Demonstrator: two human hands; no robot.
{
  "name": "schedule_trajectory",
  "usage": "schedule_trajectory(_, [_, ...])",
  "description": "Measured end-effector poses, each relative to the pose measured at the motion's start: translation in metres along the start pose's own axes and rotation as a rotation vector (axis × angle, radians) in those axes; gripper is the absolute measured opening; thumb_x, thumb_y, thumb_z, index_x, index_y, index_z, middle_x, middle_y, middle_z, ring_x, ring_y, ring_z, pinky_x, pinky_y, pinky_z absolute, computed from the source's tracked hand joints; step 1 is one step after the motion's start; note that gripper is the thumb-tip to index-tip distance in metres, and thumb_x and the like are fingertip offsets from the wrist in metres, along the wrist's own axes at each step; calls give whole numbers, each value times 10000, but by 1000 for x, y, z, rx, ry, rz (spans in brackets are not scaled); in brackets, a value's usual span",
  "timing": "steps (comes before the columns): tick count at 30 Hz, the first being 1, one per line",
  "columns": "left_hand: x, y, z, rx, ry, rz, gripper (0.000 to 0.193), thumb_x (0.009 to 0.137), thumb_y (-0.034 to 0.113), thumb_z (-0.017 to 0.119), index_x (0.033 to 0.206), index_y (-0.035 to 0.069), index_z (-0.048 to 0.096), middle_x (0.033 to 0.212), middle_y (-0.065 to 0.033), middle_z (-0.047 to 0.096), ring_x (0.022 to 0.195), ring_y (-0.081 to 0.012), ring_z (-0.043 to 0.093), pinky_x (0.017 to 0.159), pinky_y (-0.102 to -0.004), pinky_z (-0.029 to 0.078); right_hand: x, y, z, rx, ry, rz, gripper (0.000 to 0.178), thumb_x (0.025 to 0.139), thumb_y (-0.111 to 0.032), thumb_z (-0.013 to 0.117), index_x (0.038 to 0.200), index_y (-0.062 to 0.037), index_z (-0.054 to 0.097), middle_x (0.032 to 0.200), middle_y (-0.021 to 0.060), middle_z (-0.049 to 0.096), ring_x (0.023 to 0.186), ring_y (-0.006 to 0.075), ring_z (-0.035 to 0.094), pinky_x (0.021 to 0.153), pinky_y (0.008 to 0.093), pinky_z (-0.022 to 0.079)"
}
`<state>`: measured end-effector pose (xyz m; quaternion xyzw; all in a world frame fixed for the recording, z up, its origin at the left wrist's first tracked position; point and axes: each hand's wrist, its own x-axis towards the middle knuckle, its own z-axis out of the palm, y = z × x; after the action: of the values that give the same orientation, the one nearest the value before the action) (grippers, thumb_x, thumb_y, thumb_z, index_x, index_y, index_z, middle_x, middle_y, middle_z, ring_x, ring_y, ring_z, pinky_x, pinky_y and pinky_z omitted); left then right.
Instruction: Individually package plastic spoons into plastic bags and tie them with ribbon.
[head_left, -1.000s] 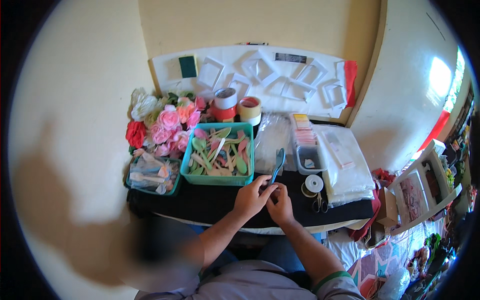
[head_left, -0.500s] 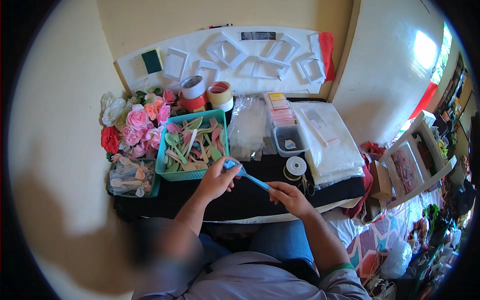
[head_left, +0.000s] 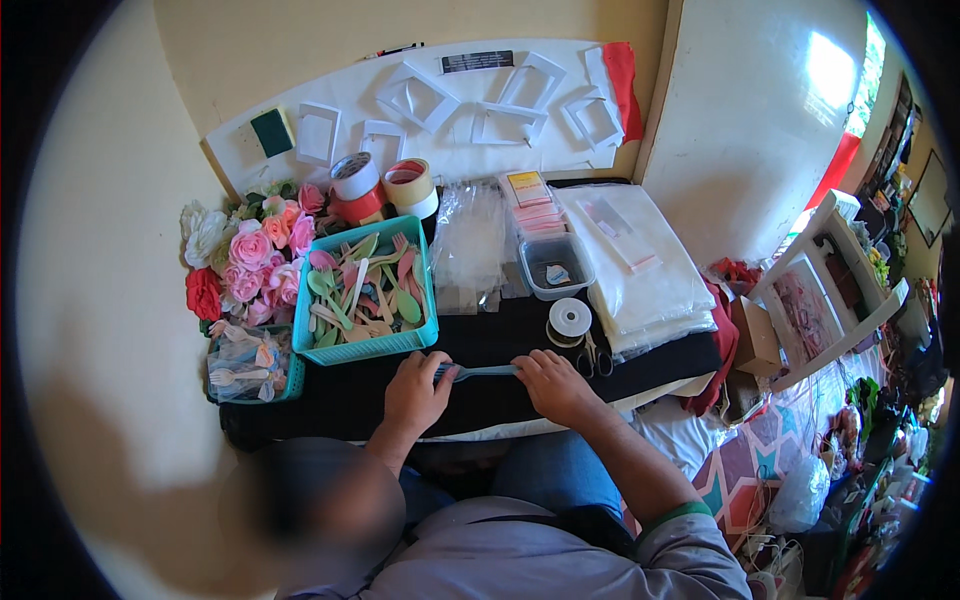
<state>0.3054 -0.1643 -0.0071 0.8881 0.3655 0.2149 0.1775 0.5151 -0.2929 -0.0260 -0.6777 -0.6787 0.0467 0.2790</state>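
Head view: left hand (head_left: 415, 392) and right hand (head_left: 553, 385) are pinching opposite ends of a pale blue plastic fork (head_left: 478, 372), just below the teal plastic basket (head_left: 330, 352); seemingly mid-handling, next needing steady grip.

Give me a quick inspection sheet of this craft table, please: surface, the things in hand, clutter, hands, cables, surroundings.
Surface: low table under a black cloth, crowded at the back.
Job's things: blue plastic fork, lying level between both hands.
Clutter: teal basket of pastel plastic cutlery; pink and red artificial roses; tape rolls; clear plastic bags; small clear tub; spool of white ribbon.
Hands: left hand and right hand each grip one end of the fork.
Cables: nothing seen.
Surroundings: white board with paper frames against a yellow wall.
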Motion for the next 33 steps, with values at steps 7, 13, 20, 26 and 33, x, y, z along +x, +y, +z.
schedule_trajectory(7, [-8, -14, 15, 18, 208, 179, 213, 872, 283, 673, 1010, 128, 629, 855, -66, 570, 791, -259, 607, 657, -371, 504, -4, 4, 3, -135, 62, -1, 302, 926, -198, 556, 1201, -77, 591, 1087, 81, 534, 1024, 256, 538, 873, 387, 445])
schedule_trajectory(13, [-9, -9, 6, -61, 179, 237, 296, 842, 275, 707, 1047, 84, 614, 882, -78, 580, 827, -268, 615, 691, -367, 503, -4, -3, 2, -184, 128, -18, 323, 918, -228, 576, 1204, -80, 603, 1078, 63, 538, 1014, 237, 536, 871, 362, 438])
schedule_trajectory(20, [2, 13, -20, -122, 219, 191, 286, 831, 265, 722, 1018, 81, 609, 867, -70, 573, 855, -245, 623, 701, -371, 520, -5, 0, 2, -166, 145, -53, 288, 903, -243, 601, 1143, -85, 625, 1045, 48, 548, 990, 221, 542, 860, 353, 439])
schedule_trajectory(26, [88, 23, -25, 335, 131, 403, 184, 796, 191, 682, 945, 90, 644, 871, -47, 624, 879, -226, 585, 830, -378, 438, -4, -2, 3, -159, 126, -50, 272, 894, -241, 608, 1116, -86, 634, 1043, 44, 556, 988, 218, 545, 857, 350, 445])
schedule_trajectory(33, [130, 5, 26, 722, -145, 319, 191, 746, 199, 650, 908, 108, 692, 914, -45, 684, 1009, -233, 565, 943, -442, 342, -4, -2, 3, -182, 164, -59, 295, 896, -233, 605, 1147, -79, 627, 1038, 51, 561, 975, 217, 550, 847, 338, 455])
